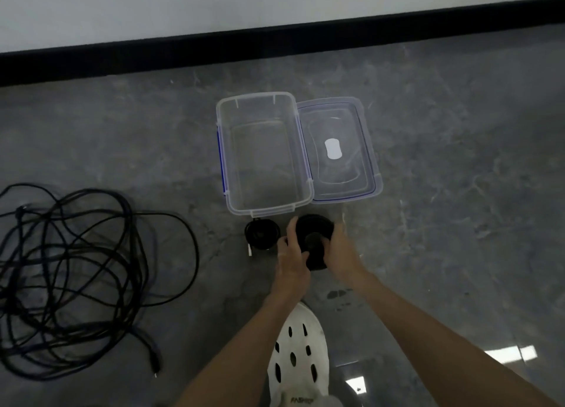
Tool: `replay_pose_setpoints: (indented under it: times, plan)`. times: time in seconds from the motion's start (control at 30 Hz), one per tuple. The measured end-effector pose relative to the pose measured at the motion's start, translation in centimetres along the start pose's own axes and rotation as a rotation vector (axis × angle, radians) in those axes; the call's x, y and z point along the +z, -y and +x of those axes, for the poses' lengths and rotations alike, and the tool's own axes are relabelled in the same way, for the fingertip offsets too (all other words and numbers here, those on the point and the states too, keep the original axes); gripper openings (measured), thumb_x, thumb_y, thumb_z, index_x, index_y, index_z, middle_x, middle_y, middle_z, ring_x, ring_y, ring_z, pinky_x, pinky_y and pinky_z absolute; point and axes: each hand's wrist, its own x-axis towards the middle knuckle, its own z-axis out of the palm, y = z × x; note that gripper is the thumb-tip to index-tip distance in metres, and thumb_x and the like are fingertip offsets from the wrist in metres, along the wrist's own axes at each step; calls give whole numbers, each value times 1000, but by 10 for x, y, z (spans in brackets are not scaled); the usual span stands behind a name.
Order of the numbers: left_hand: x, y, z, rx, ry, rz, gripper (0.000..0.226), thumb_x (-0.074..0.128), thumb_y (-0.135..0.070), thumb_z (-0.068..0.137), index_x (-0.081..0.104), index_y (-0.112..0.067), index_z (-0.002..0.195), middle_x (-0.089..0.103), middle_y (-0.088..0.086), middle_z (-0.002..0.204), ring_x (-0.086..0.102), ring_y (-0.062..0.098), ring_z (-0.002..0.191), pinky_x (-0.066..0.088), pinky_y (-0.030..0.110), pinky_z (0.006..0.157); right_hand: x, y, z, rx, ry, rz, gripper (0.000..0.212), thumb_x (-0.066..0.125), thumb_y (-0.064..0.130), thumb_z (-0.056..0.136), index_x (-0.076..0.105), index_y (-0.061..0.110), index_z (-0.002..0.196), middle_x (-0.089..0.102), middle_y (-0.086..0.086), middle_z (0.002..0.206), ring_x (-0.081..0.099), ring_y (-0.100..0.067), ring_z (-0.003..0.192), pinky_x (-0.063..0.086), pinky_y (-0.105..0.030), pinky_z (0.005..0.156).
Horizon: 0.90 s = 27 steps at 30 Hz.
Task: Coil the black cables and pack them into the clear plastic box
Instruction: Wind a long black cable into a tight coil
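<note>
On the floor [458, 192], the lid [337, 174] lies right of the box [263, 156], touching it; before the box, a small coil [262, 234] sits left of a larger coil [315, 230]; loose cables [64, 272] lie well left.

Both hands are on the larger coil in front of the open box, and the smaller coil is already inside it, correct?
No. The head view shows the smaller coil on the floor in front of the empty box. The left hand and right hand do grip the larger coil.

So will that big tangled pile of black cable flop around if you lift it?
Probably floppy: the tangled pile of black cable lies in loose, sagging loops. It would likely trail and snag, since strands cross everywhere.
</note>
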Motion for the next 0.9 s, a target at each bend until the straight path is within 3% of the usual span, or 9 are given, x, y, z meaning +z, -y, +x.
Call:
replay_pose_setpoints:
  times: [0.07, 0.17, 0.27, 0.4, 0.57, 0.8, 0.9]
  plan:
    - [3, 8, 1, 18, -20, 125, 73, 51, 0, 95, 12, -19, 154, 29, 17, 148, 45, 30, 127, 40, 29, 98, 7, 2, 5, -28, -1, -89, 33, 43, 16, 99, 34, 0, 127, 57, -24, 112, 58, -37, 98, 47, -40, 79]
    - [8, 14, -5, 22, -89, 309, 73, 57, -16, 96, 12, -9, 153, 21, 19, 155, 45, 35, 129, 41, 37, 103, 15, 3, 11, -107, -23, -171, 21, 41, 16, 99, 37, 3, 115, 58, -24, 111, 59, -34, 91, 46, -39, 69]
    - [11, 22, -12, 189, -170, 559, 90, 79, -31, 77, 31, 4, 145, 39, 26, 146, 53, 38, 124, 49, 42, 98, 13, 6, 19, -116, -12, -205, 18, 38, 14, 101, 39, 2, 113, 57, -26, 109, 56, -34, 87, 36, -33, 64]
    - [7, 22, -3, 371, -176, 813, 95, 84, -40, 65, 44, 6, 138, 48, 24, 142, 52, 33, 128, 47, 38, 100, 7, 5, 23, -231, 17, -336, 30, 45, 15, 98, 38, 1, 123, 55, -27, 113, 58, -39, 95, 38, -33, 67]
    - [9, 23, 12, 307, -60, 858, 102, 91, -38, 55, 48, 8, 135, 51, 25, 138, 56, 32, 123, 51, 34, 94, 5, 3, 27, -239, 55, -283, 30, 43, 23, 100, 37, 9, 126, 52, -24, 115, 56, -36, 98, 42, -33, 72]
    - [13, 31, 17, 316, -28, 892, 108, 87, -45, 59, 36, 8, 138, 46, 25, 143, 52, 31, 128, 51, 32, 96, -2, -10, 8, -313, 35, -374, 67, 45, 28, 100, 8, 5, 152, 27, -26, 139, 40, -40, 125, 43, -44, 101]
    - [15, 31, 16, 342, -65, 889, 99, 86, -29, 64, 35, 9, 140, 40, 26, 146, 46, 33, 133, 47, 34, 102, -8, -22, -7, -473, 23, -485, 84, 58, 31, 94, 4, 1, 151, 16, -29, 152, 22, -41, 141, 34, -47, 112]
